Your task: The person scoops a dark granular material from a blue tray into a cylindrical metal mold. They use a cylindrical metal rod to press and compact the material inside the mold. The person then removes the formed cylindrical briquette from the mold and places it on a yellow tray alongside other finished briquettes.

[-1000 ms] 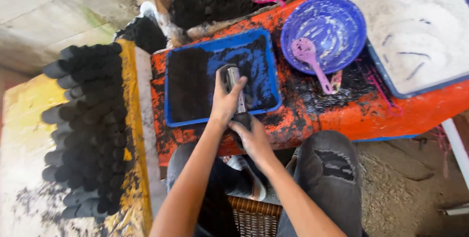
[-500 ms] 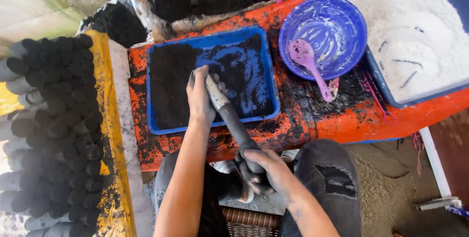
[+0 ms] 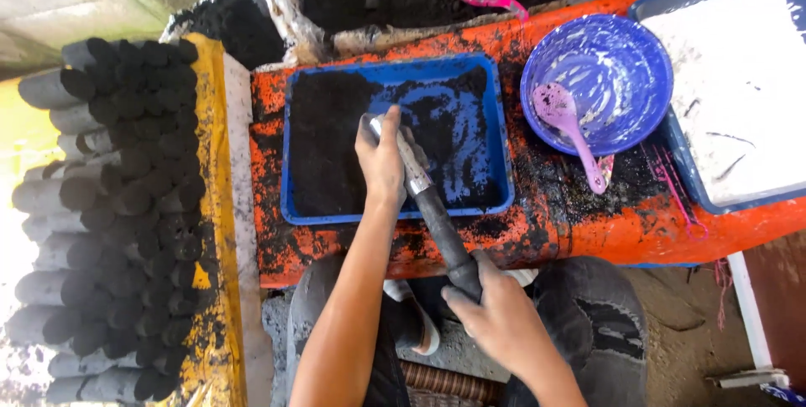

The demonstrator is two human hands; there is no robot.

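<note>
My left hand (image 3: 382, 159) grips the upper end of a dark metal tube (image 3: 432, 210), which slants from a blue tray (image 3: 495, 122) down toward my lap. My right hand (image 3: 495, 315) is closed around the tube's lower end, just in front of the table edge. The blue tray holds black powder, heaped on its left side and smeared thin on the right. The tube's top end sits over the tray's middle.
A purple bowl (image 3: 625, 54) with a pink spoon (image 3: 567, 126) stands right of the tray on the orange table (image 3: 588, 231). A second blue tray (image 3: 739, 80) with white powder lies far right. Several black cylinders (image 3: 117, 206) are stacked on a yellow board at left. Black powder is piled behind.
The tube has been drawn back and tilted so that it slants over the table edge. My right hand has slid down to its lower end; my left hand stays at its top.
</note>
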